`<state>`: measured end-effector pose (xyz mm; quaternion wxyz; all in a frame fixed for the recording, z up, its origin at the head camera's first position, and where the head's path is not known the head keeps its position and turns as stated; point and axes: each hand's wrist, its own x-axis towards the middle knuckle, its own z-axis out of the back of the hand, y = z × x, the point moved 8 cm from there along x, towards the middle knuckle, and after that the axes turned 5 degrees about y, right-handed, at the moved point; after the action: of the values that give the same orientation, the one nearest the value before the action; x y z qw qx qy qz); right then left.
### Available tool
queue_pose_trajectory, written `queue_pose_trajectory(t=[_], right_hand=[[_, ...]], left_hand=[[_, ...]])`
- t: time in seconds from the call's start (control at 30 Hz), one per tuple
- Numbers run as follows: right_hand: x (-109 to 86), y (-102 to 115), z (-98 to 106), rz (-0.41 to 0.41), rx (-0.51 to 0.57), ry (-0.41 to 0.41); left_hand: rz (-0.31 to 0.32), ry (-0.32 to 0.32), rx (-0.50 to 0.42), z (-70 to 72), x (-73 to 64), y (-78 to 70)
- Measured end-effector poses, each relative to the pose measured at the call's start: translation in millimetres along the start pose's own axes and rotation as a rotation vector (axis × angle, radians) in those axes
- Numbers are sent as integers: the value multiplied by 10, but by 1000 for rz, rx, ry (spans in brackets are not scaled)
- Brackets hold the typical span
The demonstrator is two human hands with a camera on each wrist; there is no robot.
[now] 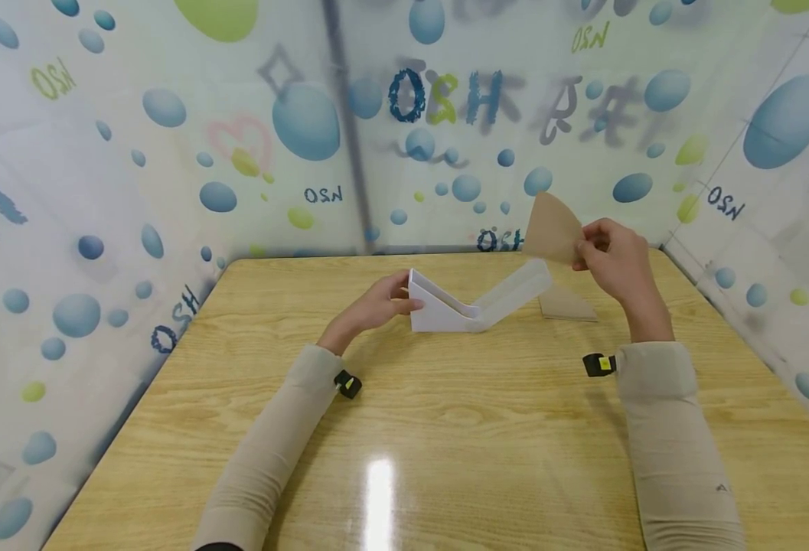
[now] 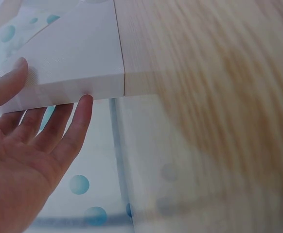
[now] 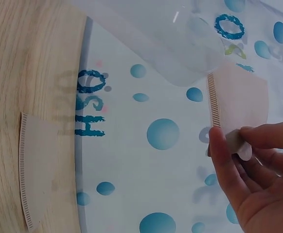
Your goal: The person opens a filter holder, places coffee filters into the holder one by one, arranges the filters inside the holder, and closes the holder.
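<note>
A white box (image 1: 438,310) with slanted sides stands on the table, its translucent lid (image 1: 517,291) swung out to the right. My left hand (image 1: 381,301) holds the box at its left end, thumb on the near face and fingers along the end wall (image 2: 78,90). Between thumb and fingers, my right hand (image 1: 618,256) pinches a brown paper coffee filter (image 1: 551,229) above the lid. Its crimped edge shows in the right wrist view, where the lid (image 3: 170,43) is close to the filter (image 3: 241,97). A second coffee filter (image 1: 568,304) lies on the table behind the lid's right end.
The wooden table (image 1: 459,428) ends at a patterned curtain (image 1: 390,176) along the back. More patterned sheeting (image 1: 755,229) rises at both sides. Each sleeve cuff has a small black camera (image 1: 598,365) strapped to it.
</note>
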<state>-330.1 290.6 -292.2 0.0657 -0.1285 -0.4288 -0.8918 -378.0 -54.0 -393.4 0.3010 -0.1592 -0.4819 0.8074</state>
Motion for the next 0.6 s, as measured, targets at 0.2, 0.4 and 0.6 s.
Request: queue_pose_trajectory(t=[0.2, 0.4, 0.6], right_hand=[[-8, 6, 14, -1, 0, -12], [-3, 50, 0, 13, 23, -17], [12, 68, -52, 21, 73, 7]], left_hand=[[0, 3, -4, -7, 14, -6], [5, 3, -1, -3, 10, 7], [5, 6, 7, -1, 10, 17]])
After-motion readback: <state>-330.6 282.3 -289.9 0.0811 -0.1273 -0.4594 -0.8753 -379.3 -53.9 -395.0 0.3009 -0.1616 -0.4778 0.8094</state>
